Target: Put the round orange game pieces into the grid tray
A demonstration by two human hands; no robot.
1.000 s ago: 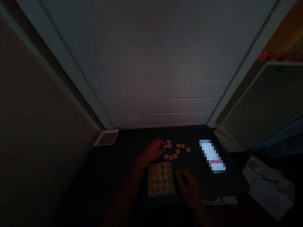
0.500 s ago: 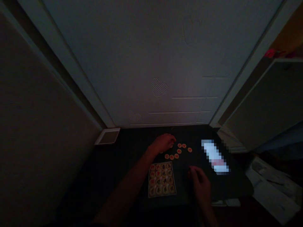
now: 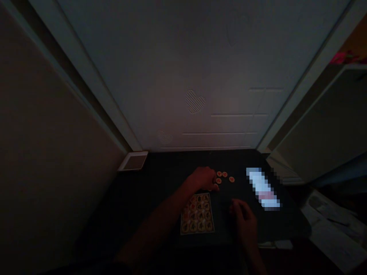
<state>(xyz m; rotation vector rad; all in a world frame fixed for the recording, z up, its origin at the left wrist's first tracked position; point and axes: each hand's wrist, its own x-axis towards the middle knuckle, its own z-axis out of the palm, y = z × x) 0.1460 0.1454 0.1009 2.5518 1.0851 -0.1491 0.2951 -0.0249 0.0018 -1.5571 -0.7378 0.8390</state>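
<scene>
My left hand (image 3: 205, 178) is stretched over the loose round Chinese chess pieces, thumb and fingers apart and pointing down. Its thumb touches or hovers just above one piece, and several others are hidden under the hand. Just right of the fingers lie a few pieces (image 3: 219, 180) with red characters. Below my left wrist is a square box (image 3: 212, 225) filled with rows of pieces, red and black; my forearm covers its upper left. My right hand (image 3: 244, 218) rests near the table's front, fingers curled together; whatever they hold is too dark to make out.
A bright blurred screen-like object (image 3: 263, 189) lies at the right of the dark table (image 3: 160, 168). A shallow white-rimmed tray or lid (image 3: 134, 161) sits at the back left corner. Behind stands a pale panel (image 3: 160, 76) with heart reliefs. Papers (image 3: 335, 229) lie beyond the right edge.
My left hand has moved right and nearer to me, from the back pieces onto the front row, which it now covers. My right hand stays curled in place. The view has shifted slightly.
</scene>
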